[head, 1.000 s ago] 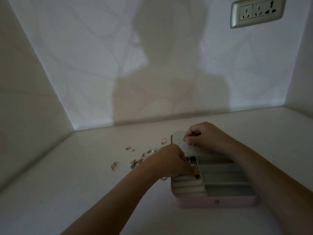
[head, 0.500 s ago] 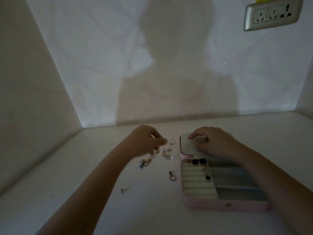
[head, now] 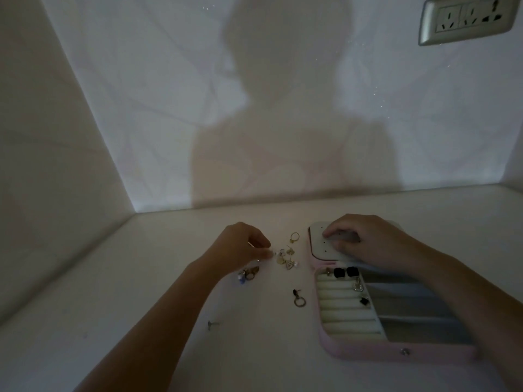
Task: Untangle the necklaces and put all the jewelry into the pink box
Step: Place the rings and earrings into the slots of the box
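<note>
Left hand (head: 240,250) pinches an earring (head: 273,253) beside the pink box (head: 353,355); right hand (head: 368,244) presses its lid (head: 319,250).

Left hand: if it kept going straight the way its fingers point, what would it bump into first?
Probably the small earrings lying just past the left hand's fingertips; beyond them sits the pink box. Depth is hard to judge in this dim view.

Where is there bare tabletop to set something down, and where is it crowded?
Bare: table far left by the side wall, and the strip along the back wall. Crowded: loose jewelry between the left hand and the pink box.
</note>
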Demonstrator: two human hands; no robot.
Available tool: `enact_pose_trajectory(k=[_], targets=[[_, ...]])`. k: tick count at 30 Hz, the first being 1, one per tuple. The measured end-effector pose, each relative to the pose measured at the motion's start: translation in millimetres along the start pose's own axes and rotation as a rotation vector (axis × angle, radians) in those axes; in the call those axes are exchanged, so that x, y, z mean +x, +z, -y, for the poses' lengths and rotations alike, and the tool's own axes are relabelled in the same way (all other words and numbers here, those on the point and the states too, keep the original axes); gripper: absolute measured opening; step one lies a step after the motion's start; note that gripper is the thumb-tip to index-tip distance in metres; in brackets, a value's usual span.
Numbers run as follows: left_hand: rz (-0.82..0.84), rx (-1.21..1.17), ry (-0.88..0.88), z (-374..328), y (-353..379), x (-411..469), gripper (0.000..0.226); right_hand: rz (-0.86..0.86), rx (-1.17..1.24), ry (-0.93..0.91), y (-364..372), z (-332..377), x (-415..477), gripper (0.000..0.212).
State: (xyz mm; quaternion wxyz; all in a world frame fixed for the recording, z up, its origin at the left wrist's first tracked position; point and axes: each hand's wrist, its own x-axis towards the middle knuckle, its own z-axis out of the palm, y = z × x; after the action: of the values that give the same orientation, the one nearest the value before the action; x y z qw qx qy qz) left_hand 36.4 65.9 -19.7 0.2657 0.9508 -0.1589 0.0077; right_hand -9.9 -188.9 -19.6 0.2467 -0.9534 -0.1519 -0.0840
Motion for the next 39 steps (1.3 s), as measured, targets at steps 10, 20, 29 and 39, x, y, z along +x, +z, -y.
enact_pose_trajectory(k=[10, 20, 29, 39], targets=[[-0.054, 0.124, 0.036, -3.9, 9.9, -3.7, 0.017, 0.006, 0.016, -0.005, 0.4, 0.7, -0.2, 0.024], [0.006, -0.934, -0.092, -33.0, -3.1, -18.7, 0.016, -0.129, 0.368, -0.015, -10.0, 14.2, 0.4, 0.019], [0.167, -1.186, -0.038, -74.0, 9.0, -32.7, 0.021, -0.135, 0.810, -0.103, -20.9, 36.9, -7.0, 0.023], [0.196, -0.979, -0.037, -74.3, 0.6, -39.9, 0.018, 0.084, 0.882, -0.092, -27.3, 29.5, -10.2, 0.020]])
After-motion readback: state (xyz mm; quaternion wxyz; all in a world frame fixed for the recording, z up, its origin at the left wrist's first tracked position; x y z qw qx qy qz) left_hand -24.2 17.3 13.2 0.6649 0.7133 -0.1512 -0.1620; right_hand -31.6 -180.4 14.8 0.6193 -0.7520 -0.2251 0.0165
